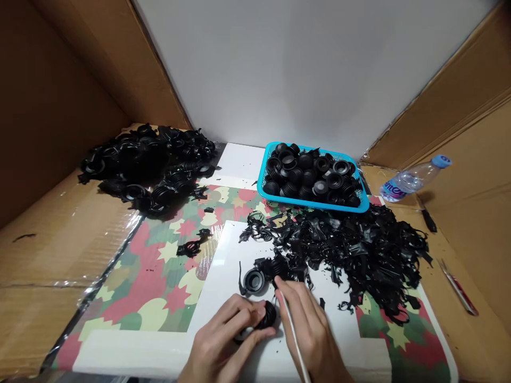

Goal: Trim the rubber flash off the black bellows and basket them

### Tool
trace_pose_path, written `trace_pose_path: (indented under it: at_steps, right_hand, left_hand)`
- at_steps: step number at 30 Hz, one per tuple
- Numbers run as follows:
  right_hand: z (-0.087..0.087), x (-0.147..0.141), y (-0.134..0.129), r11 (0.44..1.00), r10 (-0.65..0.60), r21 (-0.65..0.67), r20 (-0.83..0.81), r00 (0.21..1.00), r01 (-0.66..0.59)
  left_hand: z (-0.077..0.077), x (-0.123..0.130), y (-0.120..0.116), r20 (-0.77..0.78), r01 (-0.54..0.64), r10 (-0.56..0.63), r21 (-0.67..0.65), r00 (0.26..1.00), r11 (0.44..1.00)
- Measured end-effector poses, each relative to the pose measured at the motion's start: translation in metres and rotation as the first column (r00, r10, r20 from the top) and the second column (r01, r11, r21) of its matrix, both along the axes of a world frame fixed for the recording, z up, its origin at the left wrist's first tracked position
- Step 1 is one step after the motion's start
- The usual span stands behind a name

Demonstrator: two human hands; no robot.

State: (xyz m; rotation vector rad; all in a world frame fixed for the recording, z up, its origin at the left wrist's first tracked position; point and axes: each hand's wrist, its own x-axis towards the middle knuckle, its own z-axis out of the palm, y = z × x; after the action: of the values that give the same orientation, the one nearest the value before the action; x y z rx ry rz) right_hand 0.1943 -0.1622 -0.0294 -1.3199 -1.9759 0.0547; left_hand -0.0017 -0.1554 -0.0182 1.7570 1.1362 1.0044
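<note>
My left hand (227,340) is closed round a black ribbed rubber part (270,315) low in the middle of the view. Close on its right, my right hand (305,327) grips a thin white-handled tool (294,340); the tip is hard to make out among the fingers. Just beyond both hands, a round black part with a grey inside (254,281) lies on the white sheet (213,290), beside another black ribbed part (275,266).
A blue basket (311,204) of black parts stands at the back. Black scraps (359,244) are heaped on the right, untrimmed parts (147,165) at the back left. A bottle (411,181), a dark-handled tool (428,218) and a red cutter (459,292) lie or stand right.
</note>
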Motion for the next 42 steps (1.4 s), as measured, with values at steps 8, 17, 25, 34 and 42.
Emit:
trace_pose_path:
  at_steps: [8, 17, 25, 34, 42]
  right_hand:
    - [0.001, 0.004, 0.001, 0.999, -0.035, -0.038, -0.067, 0.997, 0.033]
    - [0.003, 0.002, -0.015, 0.983, -0.181, -0.095, -0.314, 0.932, 0.159]
    - [-0.006, -0.038, -0.005, 0.981, -0.191, -0.007, -0.157, 0.969, 0.192]
    - [-0.018, -0.061, 0.024, 0.955, -0.098, 0.265, -0.157, 0.983, 0.137]
    - [-0.027, -0.051, 0.016, 0.942, -0.103, 0.310, -0.103, 0.989, 0.130]
  left_hand:
    - [-0.002, -0.019, 0.002, 0.184, -0.237, 0.282, -0.233, 0.942, 0.943]
    - [0.003, -0.020, 0.010, 0.217, -0.238, 0.353, -0.425, 0.910, 0.874]
    - [0.010, -0.023, 0.027, 0.211, -0.246, 0.360, -0.426, 0.909, 0.871]
    - [0.006, -0.015, 0.041, 0.308, -0.440, 0.642, -0.522, 0.702, 0.731]
    - [0.031, -0.029, 0.089, 0.370, -0.580, 0.731, -0.446, 0.574, 0.681]
